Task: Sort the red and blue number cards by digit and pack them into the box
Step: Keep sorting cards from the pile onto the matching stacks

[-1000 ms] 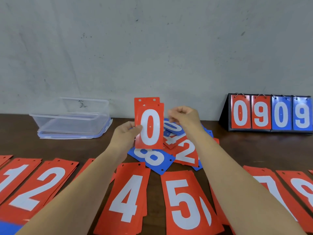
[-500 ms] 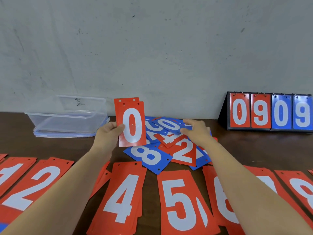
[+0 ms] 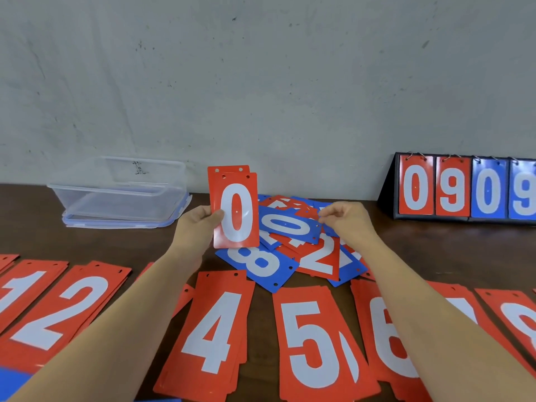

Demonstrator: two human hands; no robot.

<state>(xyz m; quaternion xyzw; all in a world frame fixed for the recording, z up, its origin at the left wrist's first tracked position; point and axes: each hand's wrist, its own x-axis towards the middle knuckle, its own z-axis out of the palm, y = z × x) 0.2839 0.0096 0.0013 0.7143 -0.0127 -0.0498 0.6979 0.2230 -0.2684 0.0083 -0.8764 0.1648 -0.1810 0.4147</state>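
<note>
Now R hand (image 3: 345,220) drops to mixed pile (image 3: 319,258), fingers pinching blue plastic "0" card (image 3: 287,224); L hand (image 3: 200,227) fingers clamp red plastic "0" cards (image 3: 236,210). Zeros sorting next.

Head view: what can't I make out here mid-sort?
Head view only:
- Rear card in the left hand: face hidden behind the red 0 card.
- Loose pile: most digits under overlapping cards.
- Stack between 2 stack and 4 stack: covered by left forearm.
- Stack right of 6 stack: digit crossed by right forearm.
- Scoreboard: last card cut by right edge.
</note>
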